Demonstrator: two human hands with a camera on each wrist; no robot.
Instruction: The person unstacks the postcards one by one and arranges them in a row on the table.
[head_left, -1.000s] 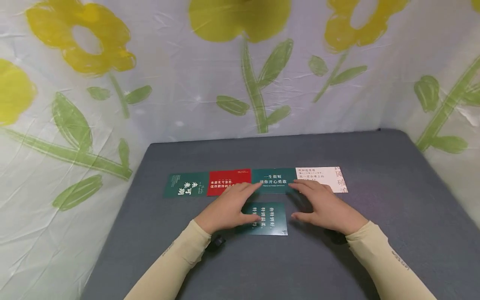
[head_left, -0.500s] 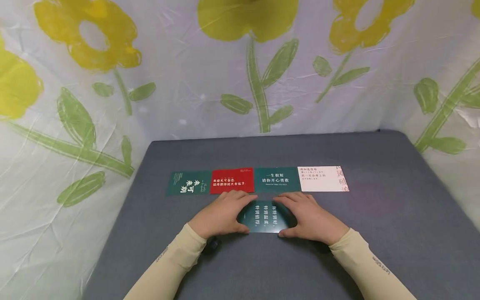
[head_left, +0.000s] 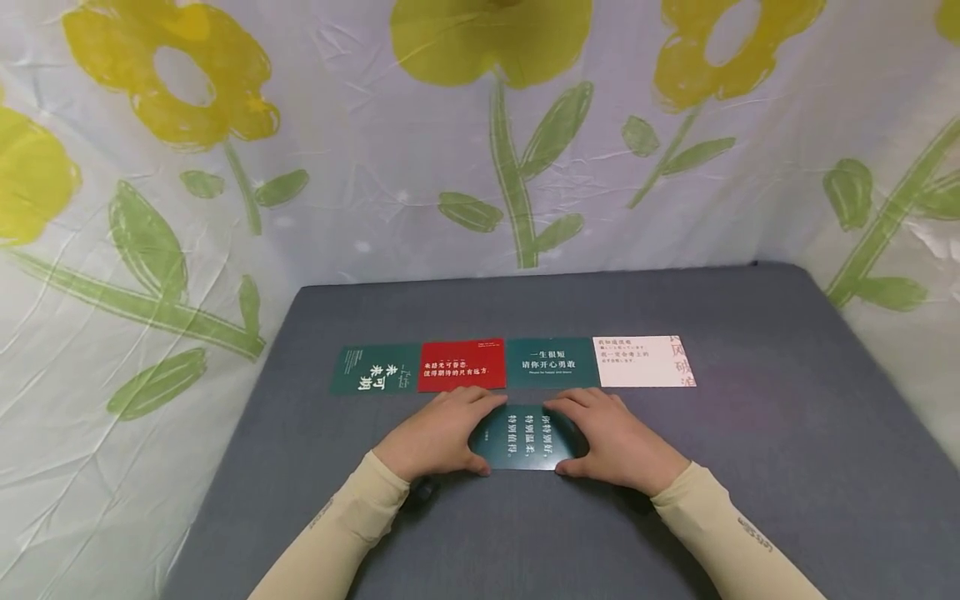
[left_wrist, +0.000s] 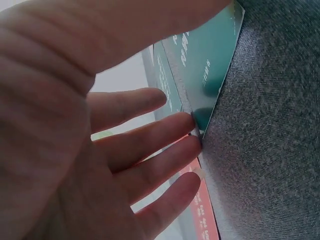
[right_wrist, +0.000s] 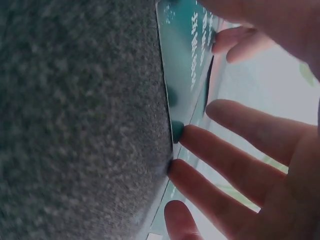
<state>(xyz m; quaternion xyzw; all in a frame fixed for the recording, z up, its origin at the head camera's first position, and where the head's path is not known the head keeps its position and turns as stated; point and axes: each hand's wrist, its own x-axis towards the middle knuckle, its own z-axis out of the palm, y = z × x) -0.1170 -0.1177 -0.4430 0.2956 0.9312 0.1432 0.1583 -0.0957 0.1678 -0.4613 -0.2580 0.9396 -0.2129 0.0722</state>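
Note:
A dark green card (head_left: pixel 528 442) with white vertical lettering lies on the grey table between my hands. My left hand (head_left: pixel 444 433) holds its left end, the thumb along the near edge and the fingertips at the far edge. At the other end my right hand (head_left: pixel 617 437) holds it the same way, thumb near and fingers far. Each wrist view shows fingers spread at the card's corner, and both hands cover the card's ends. Beyond them lie a green card (head_left: pixel 377 369), a red card (head_left: pixel 462 365), another green card (head_left: pixel 553 362) and a white card (head_left: pixel 641 362).
The far cards form one row from left to right, with a narrow strip of table (head_left: pixel 787 467) between that row and the near card. A white curtain (head_left: pixel 360 167) printed with yellow flowers hangs behind the table and along its sides.
Over the last second both hands came back from above the far row and closed in on the near card's two ends. The hands barely move in the last half second. The cards stay put.

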